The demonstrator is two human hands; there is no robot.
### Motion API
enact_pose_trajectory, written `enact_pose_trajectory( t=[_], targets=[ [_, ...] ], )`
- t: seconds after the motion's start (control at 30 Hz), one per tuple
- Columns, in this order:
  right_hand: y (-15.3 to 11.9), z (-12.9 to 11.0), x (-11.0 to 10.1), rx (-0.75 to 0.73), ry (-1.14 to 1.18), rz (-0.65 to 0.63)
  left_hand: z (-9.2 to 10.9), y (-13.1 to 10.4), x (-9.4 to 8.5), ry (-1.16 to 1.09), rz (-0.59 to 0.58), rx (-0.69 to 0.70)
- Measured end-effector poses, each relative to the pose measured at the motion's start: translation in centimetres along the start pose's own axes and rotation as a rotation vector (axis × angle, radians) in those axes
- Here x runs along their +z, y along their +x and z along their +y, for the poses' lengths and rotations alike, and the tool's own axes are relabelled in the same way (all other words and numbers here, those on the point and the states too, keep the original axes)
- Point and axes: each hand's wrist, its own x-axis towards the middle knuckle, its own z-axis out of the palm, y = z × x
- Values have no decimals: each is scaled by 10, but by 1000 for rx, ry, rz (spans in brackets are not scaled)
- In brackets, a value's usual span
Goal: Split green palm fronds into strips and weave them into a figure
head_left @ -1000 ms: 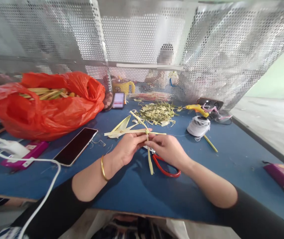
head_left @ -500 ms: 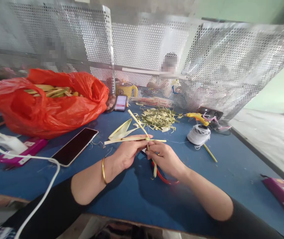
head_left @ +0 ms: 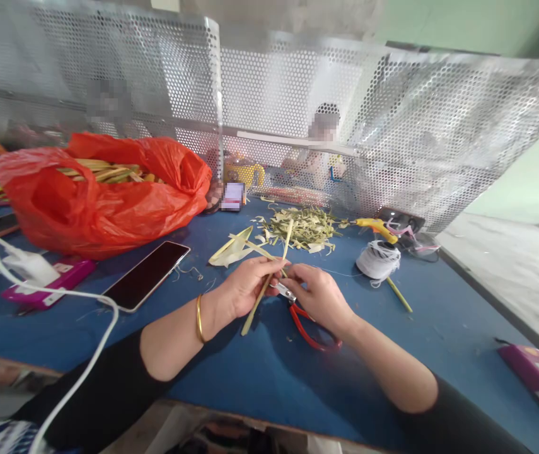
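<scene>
My left hand [head_left: 241, 290], with a gold bangle at the wrist, pinches crossed pale green strips of leaf or husk [head_left: 257, 308]. One strip points up and away; another hangs down toward me. Close beside it, my right hand [head_left: 321, 296] has its fingers closed at the crossing of the strips. Scissors [head_left: 314, 343] with red handles lie on the table under the right hand, their tips hidden by the hands. Beyond the left hand rests a wider folded leaf piece [head_left: 231, 252]. A thin thread runs from the right hand toward a white thread spool [head_left: 377, 261].
A pile of leaf scraps [head_left: 300, 228] lies ahead. To the left are a red plastic bag [head_left: 108, 214] of strips, a phone [head_left: 149, 274] and a purple power strip [head_left: 65, 277] with a white cable. A yellow glue gun [head_left: 377, 228] sits right, before a perforated metal screen [head_left: 278, 94].
The strips have turned in my fingers: the hanging end swung from right to left, and the upper strip stands more upright. More of the scissors now shows.
</scene>
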Motion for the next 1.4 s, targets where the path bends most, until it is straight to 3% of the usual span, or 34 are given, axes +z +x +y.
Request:
enact_pose_trajectory(
  t=[0.1,0.2,0.33,0.53,0.73,0.93,1.03,1.13,1.27,1.33,1.4],
  targets=[
    [-2,-4,0,12,44,13,-5,3,0,96,35,87],
    [-3,-7,-6,66,158,-57,-6,5,-1,152,59,155],
    [-1,-5,-12,204,431,-175,0,5,-4,193,27,121],
    [9,6,-10,385,727,68,5,0,-4,181,-88,15],
    [9,3,-2,506,1028,86,-4,-3,1,343,-134,27],
    [11,5,6,435,962,208,-7,-2,-1,479,-143,50],
    [12,10,6,413,848,190,-7,-2,-2,505,-151,66],
    [10,13,-2,399,513,203,-5,-4,-1,498,-162,48],
    [5,8,-17,153,84,453,-3,-8,2,467,-208,-27],
    [4,4,-19,28,143,394,-3,-9,4,480,-227,-43],
    [2,0,-16,53,340,205,-6,-10,5,518,-241,-38]
  ],
)
